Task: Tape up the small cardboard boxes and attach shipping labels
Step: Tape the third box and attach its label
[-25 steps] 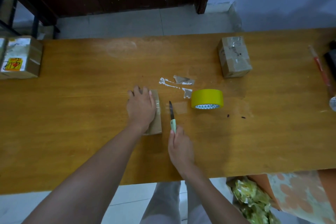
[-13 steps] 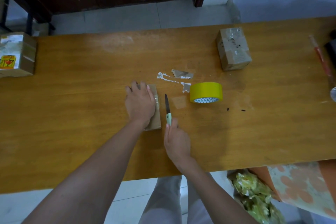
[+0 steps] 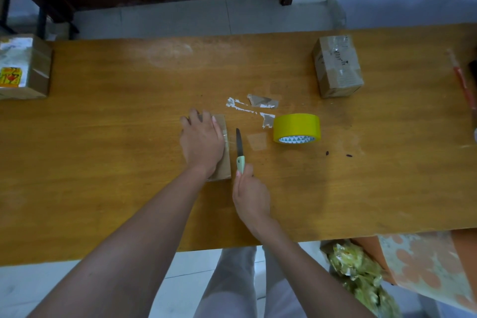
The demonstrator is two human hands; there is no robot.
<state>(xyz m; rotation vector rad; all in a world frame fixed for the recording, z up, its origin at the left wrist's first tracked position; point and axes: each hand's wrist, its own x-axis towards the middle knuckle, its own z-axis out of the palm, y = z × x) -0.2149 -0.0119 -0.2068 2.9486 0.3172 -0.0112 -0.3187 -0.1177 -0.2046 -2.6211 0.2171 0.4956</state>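
Three cardboard boxes [image 3: 336, 66] and one yellow tape roll [image 3: 296, 128] sit on the table [image 3: 103, 162]. The left hand [image 3: 201, 142] lies flat on the central box [image 3: 223, 160]; the right hand [image 3: 251, 196] grips one knife [image 3: 240, 150]. Both have barely shifted since earlier.

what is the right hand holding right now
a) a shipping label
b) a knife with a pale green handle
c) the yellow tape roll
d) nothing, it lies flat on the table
b: the right hand grips the pale green handle of a knife, its dark blade pointing away from the person beside the small cardboard box, while the yellow tape roll sits untouched on the table.
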